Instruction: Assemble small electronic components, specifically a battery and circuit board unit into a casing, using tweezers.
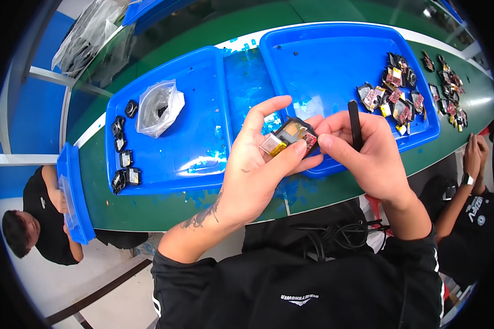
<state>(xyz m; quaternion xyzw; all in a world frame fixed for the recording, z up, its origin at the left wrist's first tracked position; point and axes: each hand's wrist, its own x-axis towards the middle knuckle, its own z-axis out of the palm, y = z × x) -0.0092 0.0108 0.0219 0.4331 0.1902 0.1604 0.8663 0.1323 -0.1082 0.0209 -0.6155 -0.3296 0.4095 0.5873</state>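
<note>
Seemingly midway, my left fingers [292, 156] are holding an opened black gadget [294, 130], right fingers [337, 149] a black stick [355, 123]; upper-right gadgets [394, 77] remaining.

Both trays [203, 88], at ten and two o'clock, are bright blue; the table [164, 214] green; the gadget [292, 130] black, yellow, red.

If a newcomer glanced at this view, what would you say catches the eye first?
Probably the opened device at mid-view, held in the left hand, with the right hand at its right edge and a black stick jutting up from that hand. Next come the blue trays behind: the left tray bears a clear bag, the right tray a heap of parts at its right end.
</note>
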